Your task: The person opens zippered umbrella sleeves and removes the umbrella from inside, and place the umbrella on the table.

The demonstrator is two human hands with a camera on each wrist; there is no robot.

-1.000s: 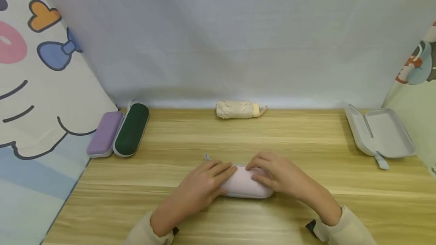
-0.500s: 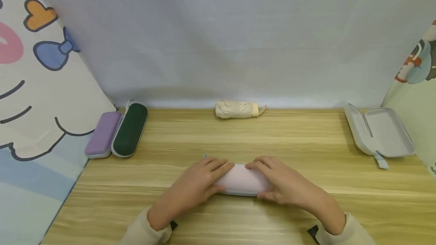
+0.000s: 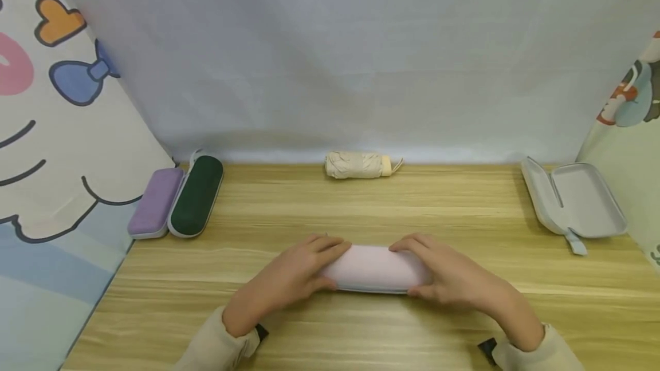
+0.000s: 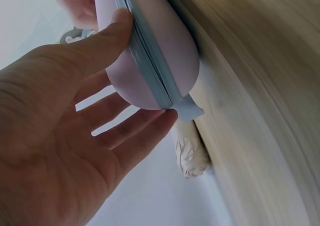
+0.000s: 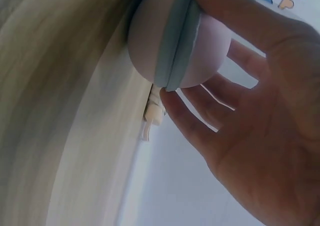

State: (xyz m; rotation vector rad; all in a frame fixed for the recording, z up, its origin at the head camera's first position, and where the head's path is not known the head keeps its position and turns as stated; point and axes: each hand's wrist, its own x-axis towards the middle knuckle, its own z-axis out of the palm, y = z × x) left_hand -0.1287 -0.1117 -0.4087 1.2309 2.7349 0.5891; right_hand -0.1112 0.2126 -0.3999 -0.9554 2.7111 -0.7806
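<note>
Case (image 3: 373, 268) of pale pink, long and rounded, lies crosswise at the near middle of the tabletop (image 3: 361, 334) in the head view, its smooth upper shell showing between the hands and a thin blue-grey line edging its near side. The left hand (image 3: 299, 273) grips one end and the right hand (image 3: 446, 272) the other, each pinching the case with thumb on the near side and fingers over the top toward the far edge. This view alone takes in the wider surroundings: a purple case (image 3: 156, 202) and a dark green case (image 3: 197, 196) side by side at the left, a beige umbrella (image 3: 356, 165) rolled up near the back edge, and a grey case (image 3: 590, 202) spread open at the right. The left wrist view brings out what the head view scarcely shows: a double blue-grey band round the case with a dark seam between its strips, and a short fabric tab (image 4: 187, 110) at the end, close by a fingertip. The thumb presses on that band. The right wrist view shows the opposite end, bluntly rounded, the band's two strips meeting along the seam, the thumb across the band and a fingertip at its end; past them appear the umbrella's pale cap and cord.
</note>
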